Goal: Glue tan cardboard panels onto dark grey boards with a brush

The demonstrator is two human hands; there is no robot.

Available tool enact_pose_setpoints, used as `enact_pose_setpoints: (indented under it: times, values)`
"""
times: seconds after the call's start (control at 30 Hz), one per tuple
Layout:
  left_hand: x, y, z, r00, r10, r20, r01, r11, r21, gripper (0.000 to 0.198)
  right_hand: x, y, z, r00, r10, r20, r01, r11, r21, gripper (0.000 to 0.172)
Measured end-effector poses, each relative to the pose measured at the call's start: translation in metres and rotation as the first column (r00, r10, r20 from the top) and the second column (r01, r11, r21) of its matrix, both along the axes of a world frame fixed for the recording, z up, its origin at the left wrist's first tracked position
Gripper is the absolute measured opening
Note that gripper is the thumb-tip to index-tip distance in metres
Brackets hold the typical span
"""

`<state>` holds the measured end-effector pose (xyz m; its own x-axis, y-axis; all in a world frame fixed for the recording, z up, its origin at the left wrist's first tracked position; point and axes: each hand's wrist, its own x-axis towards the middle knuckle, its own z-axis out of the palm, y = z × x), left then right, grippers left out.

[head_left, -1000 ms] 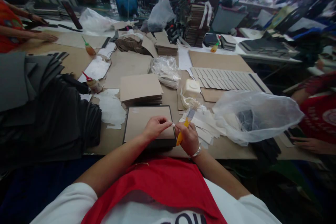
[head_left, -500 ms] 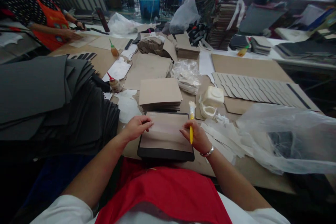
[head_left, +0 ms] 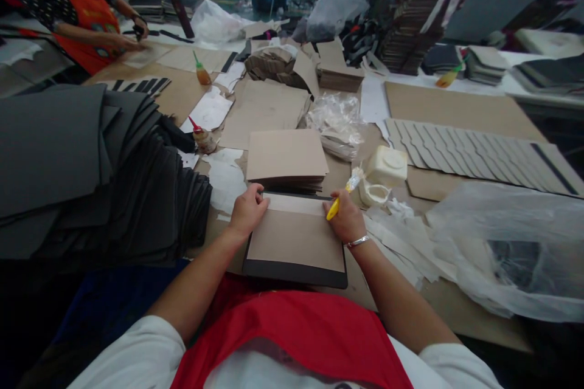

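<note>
A brown cardboard panel (head_left: 296,237) on a black backing lies on the table in front of me. A pale strip (head_left: 294,203) runs along its far edge. My left hand (head_left: 249,209) presses on the strip's left end, fingers curled. My right hand (head_left: 344,219) rests on the strip's right end and grips a yellow-handled glue brush (head_left: 340,197), bristles pointing up and right.
A stack of brown boards (head_left: 287,161) sits just beyond the panel. Dark grey sheets (head_left: 91,164) pile at the left. A white glue tub (head_left: 385,167) and paper strips (head_left: 401,243) lie right, beside a clear plastic bag (head_left: 506,243). Another person (head_left: 86,24) works at far left.
Both hands moved from the panel's middle to its far edge, where the pale strip now lies flat. The brush tilted from upright to leaning right. The view shifted slightly.
</note>
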<state>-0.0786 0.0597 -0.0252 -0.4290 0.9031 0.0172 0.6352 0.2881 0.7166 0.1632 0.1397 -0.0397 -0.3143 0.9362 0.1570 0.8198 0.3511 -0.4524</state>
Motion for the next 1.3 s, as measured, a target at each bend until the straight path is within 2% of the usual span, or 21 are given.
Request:
enact_pose_setpoints:
  times: [0.2, 0.27, 0.33, 0.4, 0.47, 0.53, 0.6, 0.63, 0.7, 0.73, 0.8, 0.83, 0.87, 0.9, 0.93, 0.97, 1.03, 1.1, 1.13, 1.2, 1.3]
  values:
    - [0.001, -0.002, -0.001, 0.994, -0.051, -0.092, 0.05, 0.999, -0.017, 0.028, 0.0, 0.001, -0.002, 0.999, 0.049, 0.009, -0.049, 0.996, 0.072, 0.024]
    - [0.001, -0.006, 0.001, 0.969, -0.033, -0.246, 0.036, 0.999, 0.009, 0.034, 0.001, -0.002, 0.001, 0.999, 0.035, 0.033, -0.039, 0.99, 0.134, 0.027]
    - [0.003, -0.012, 0.003, 0.898, -0.029, -0.438, 0.062, 0.996, 0.061, 0.038, 0.002, -0.007, 0.004, 0.998, 0.043, 0.055, -0.055, 0.971, 0.235, 0.029]
    - [0.003, -0.019, 0.004, 0.798, -0.181, -0.574, 0.245, 0.969, 0.035, 0.036, 0.003, -0.014, 0.005, 0.985, 0.154, 0.079, -0.172, 0.935, 0.311, 0.025]
    - [0.002, -0.026, 0.005, 0.675, -0.405, -0.617, 0.451, 0.888, -0.09, 0.034, 0.003, -0.021, 0.003, 0.937, 0.323, 0.133, -0.349, 0.883, 0.315, 0.02]
    - [0.0, -0.036, 0.01, 0.607, -0.506, -0.613, 0.479, 0.848, -0.226, 0.029, 0.005, -0.026, 0.002, 0.892, 0.405, 0.202, -0.45, 0.846, 0.286, 0.018]
    - [-0.005, -0.053, 0.026, 0.619, -0.483, -0.619, 0.383, 0.874, -0.3, 0.023, 0.008, -0.03, 0.005, 0.899, 0.371, 0.231, -0.428, 0.854, 0.295, 0.018]
    - [-0.008, -0.065, 0.039, 0.633, -0.455, -0.626, 0.353, 0.89, -0.289, 0.021, 0.011, -0.032, 0.009, 0.914, 0.344, 0.215, -0.398, 0.86, 0.318, 0.019]
    - [-0.016, -0.099, 0.074, 0.663, -0.368, -0.652, 0.37, 0.918, -0.141, 0.018, 0.014, -0.036, 0.021, 0.936, 0.33, 0.126, -0.353, 0.854, 0.383, 0.024]
    - [-0.021, -0.118, 0.095, 0.679, -0.299, -0.671, 0.406, 0.914, 0.002, 0.017, 0.014, -0.038, 0.029, 0.93, 0.359, 0.073, -0.356, 0.839, 0.412, 0.025]
    - [-0.037, -0.156, 0.137, 0.683, -0.086, -0.725, 0.427, 0.853, 0.301, 0.021, 0.009, -0.043, 0.046, 0.909, 0.417, -0.026, -0.356, 0.804, 0.476, 0.026]
    - [-0.048, -0.172, 0.157, 0.654, 0.07, -0.753, 0.4, 0.813, 0.423, 0.026, 0.003, -0.047, 0.056, 0.899, 0.432, -0.071, -0.344, 0.797, 0.496, 0.025]
    - [-0.062, -0.184, 0.175, 0.614, 0.251, -0.748, 0.309, 0.796, 0.521, 0.033, -0.005, -0.051, 0.066, 0.885, 0.45, -0.119, -0.333, 0.792, 0.512, 0.025]
    - [-0.078, -0.193, 0.191, 0.561, 0.372, -0.739, 0.207, 0.802, 0.56, 0.041, -0.014, -0.056, 0.077, 0.868, 0.468, -0.167, -0.327, 0.791, 0.517, 0.024]
    - [-0.096, -0.197, 0.203, 0.531, 0.403, -0.745, 0.114, 0.838, 0.534, 0.051, -0.025, -0.062, 0.087, 0.846, 0.489, -0.213, -0.331, 0.794, 0.51, 0.023]
    - [-0.115, -0.198, 0.213, 0.537, 0.357, -0.764, 0.051, 0.891, 0.452, 0.058, -0.037, -0.067, 0.097, 0.817, 0.516, -0.256, -0.348, 0.797, 0.494, 0.022]
    - [-0.147, -0.192, 0.222, 0.612, 0.176, -0.771, 0.022, 0.971, 0.239, 0.06, -0.06, -0.078, 0.113, 0.756, 0.567, -0.326, -0.41, 0.799, 0.44, 0.02]
    - [-0.167, -0.184, 0.223, 0.674, 0.058, -0.737, 0.018, 0.995, 0.094, 0.055, -0.08, -0.087, 0.125, 0.696, 0.609, -0.381, -0.476, 0.788, 0.389, 0.017]
    - [-0.171, -0.18, 0.222, 0.675, 0.026, -0.737, 0.022, 0.998, 0.055, 0.05, -0.088, -0.092, 0.13, 0.668, 0.626, -0.403, -0.504, 0.779, 0.374, 0.016]
    - [-0.172, -0.175, 0.221, 0.608, -0.037, -0.793, 0.063, 0.998, 0.002, 0.041, -0.103, -0.099, 0.14, 0.614, 0.65, -0.447, -0.545, 0.759, 0.356, 0.014]
    - [-0.168, -0.172, 0.223, 0.396, -0.163, -0.904, 0.15, 0.982, -0.111, 0.031, -0.128, -0.108, 0.158, 0.516, 0.678, -0.523, -0.601, 0.722, 0.343, 0.013]
